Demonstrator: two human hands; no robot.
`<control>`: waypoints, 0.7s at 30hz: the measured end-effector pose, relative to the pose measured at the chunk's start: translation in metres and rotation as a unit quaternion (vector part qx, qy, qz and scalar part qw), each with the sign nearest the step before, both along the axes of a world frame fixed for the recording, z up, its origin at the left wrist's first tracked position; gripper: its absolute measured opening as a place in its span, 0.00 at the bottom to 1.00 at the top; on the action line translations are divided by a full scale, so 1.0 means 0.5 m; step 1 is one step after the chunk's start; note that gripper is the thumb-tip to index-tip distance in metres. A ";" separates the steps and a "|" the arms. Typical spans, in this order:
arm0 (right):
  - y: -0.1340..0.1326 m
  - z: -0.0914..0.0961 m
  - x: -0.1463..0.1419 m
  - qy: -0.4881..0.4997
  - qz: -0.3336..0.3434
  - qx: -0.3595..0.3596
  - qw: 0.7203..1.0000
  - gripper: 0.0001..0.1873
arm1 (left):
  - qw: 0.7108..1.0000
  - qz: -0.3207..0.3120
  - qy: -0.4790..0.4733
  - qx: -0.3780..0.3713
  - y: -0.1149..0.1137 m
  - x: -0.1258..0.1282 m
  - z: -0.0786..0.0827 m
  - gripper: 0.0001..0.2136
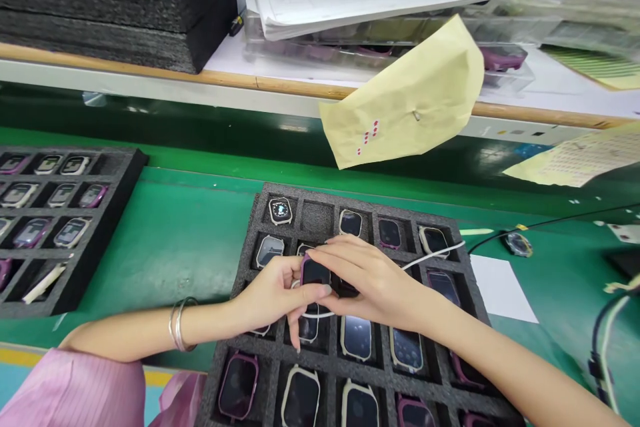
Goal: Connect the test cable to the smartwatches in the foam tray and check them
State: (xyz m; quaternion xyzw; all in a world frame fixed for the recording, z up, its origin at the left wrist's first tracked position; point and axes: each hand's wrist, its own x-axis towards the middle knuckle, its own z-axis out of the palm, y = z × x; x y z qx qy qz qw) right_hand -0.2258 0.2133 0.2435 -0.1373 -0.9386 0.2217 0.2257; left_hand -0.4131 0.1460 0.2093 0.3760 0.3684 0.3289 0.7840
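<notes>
Your left hand [267, 288] and right hand [367, 275] close in together on one purple-framed watch [316, 271], held above the foam tray [320, 195]; the left thumb crosses its lower part, and the fingers cover its edges and back. A white cable [434, 255] comes in from three o'clock and passes behind your right hand; a piece shows again just below the watch, but you cannot tell whether it joins it. Several trayed watches under your hands and wrists are partly hidden. Toward five o'clock, another purple watch [416, 412] is cut off by the bottom edge. At eleven o'clock, a pale-framed watch [280, 211] shows a lit dial too small to read. Around nine o'clock, a second tray [113, 223] runs out of view. At one o'clock, a yellow paper [403, 107] hangs over the shelf edge, hiding part of it.
</notes>
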 end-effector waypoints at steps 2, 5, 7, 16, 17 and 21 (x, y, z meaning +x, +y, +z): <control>-0.001 -0.008 0.000 0.021 -0.005 -0.010 1.000 0.21 | 1.000 -0.011 -0.001 0.003 -0.001 -0.002 -0.002 0.16; 0.001 -0.018 0.000 0.045 -0.001 -0.022 0.999 0.23 | 1.000 -0.026 0.001 -0.002 -0.002 -0.005 -0.006 0.16; 0.002 -0.021 0.001 0.047 0.001 -0.030 0.998 0.24 | 1.000 -0.027 0.001 -0.007 -0.002 -0.005 -0.007 0.16; -0.004 -0.018 0.011 0.025 0.001 -0.061 0.998 0.25 | 0.999 -0.018 0.019 -0.020 -0.005 -0.004 -0.002 0.13; -0.003 -0.017 0.011 0.030 -0.001 -0.073 0.997 0.26 | 0.999 -0.016 0.020 -0.023 -0.004 -0.004 -0.002 0.13; 0.010 -0.013 0.014 0.062 0.013 -0.217 0.974 0.25 | 0.999 -0.024 -0.012 -0.021 0.002 -0.007 -0.001 0.14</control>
